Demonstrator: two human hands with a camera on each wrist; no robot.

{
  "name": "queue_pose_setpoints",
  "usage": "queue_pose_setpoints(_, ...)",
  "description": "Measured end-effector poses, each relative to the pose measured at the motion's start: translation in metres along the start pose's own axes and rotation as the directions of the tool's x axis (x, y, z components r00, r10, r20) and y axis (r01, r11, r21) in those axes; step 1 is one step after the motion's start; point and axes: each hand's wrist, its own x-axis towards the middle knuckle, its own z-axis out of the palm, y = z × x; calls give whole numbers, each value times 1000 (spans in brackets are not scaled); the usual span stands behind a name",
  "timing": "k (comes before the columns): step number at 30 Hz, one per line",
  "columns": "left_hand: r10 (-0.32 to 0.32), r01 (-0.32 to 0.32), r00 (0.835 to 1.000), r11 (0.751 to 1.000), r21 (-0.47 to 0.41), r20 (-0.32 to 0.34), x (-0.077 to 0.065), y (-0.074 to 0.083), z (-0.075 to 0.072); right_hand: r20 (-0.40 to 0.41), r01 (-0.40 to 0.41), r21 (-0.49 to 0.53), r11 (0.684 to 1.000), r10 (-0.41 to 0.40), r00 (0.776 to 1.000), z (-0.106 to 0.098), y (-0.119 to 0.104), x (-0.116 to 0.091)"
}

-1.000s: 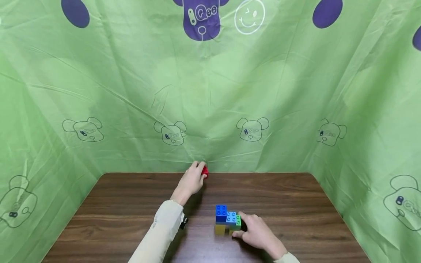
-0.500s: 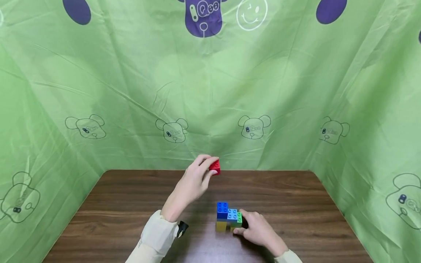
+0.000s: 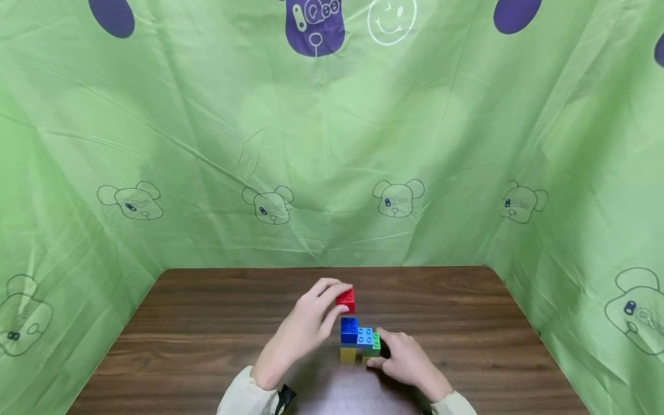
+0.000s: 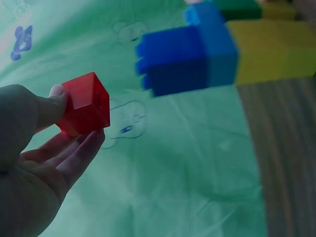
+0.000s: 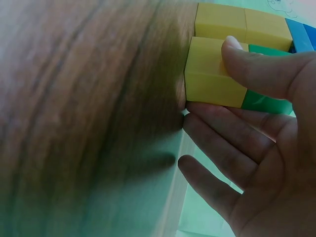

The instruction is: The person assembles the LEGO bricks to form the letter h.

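My left hand (image 3: 306, 323) pinches a red toy brick (image 3: 346, 300) between thumb and fingers, just above and behind the dark blue brick (image 3: 349, 330). In the left wrist view the red brick (image 4: 85, 105) hangs apart from the dark blue brick's studs. The dark blue brick tops a small bridge of bricks, next to a lighter blue brick (image 3: 365, 336) and a green one (image 3: 376, 342). Yellow bricks (image 3: 347, 355) form its legs. With thumb and fingers, my right hand (image 3: 407, 360) grips the near right leg, a yellow brick (image 5: 212, 89) below a green brick (image 5: 266, 101).
The bridge stands on a brown wooden table (image 3: 218, 323). Green printed fabric (image 3: 332, 144) rises behind the table's far edge and along both sides.
My left hand has lifted the red brick from the table's far edge and brought it nearer, over towards the dark blue brick. My right hand has stayed at the bridge.
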Motion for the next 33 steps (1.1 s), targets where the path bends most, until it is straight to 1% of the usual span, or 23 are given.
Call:
queue_pose_setpoints(3, -29, 29, 999, 999, -15, 18, -8, -1, 9, 0, -9, -4, 1000, 9, 1000, -1, 0, 1)
queue_pose_setpoints(6, -53, 54, 998, 998, -32, 40, -16, -2, 14, 5, -20, -5, 1000, 20, 1000, 0, -3, -1)
queue_pose_setpoints(11, -47, 49, 997, 998, -41, 55, -24, -2, 17, 24, -45, -7, 999, 45, 999, 0, -6, -1)
queue_pose_setpoints(17, -20, 22, 999, 999, -46, 44, -23, -2, 17, 24, -75, -18, 997, 75, 997, -2, -7, 0)
queue_pose_setpoints(22, 7, -5, 999, 999, -38, 52, -20, -1, 15, 26, -88, -20, 996, 89, 996, -3, -8, 1)
queue_pose_setpoints(28, -17, 19, 996, 999, -26, 92, -18, 0, 14, 50, -112, -4, 994, 112, 992, -4, -9, 3)
queue_pose_setpoints(33, -13, 15, 996, 1000, -27, 84, -18, 0, 15, 53, -123, -1, 992, 123, 991, -4, -10, 4)
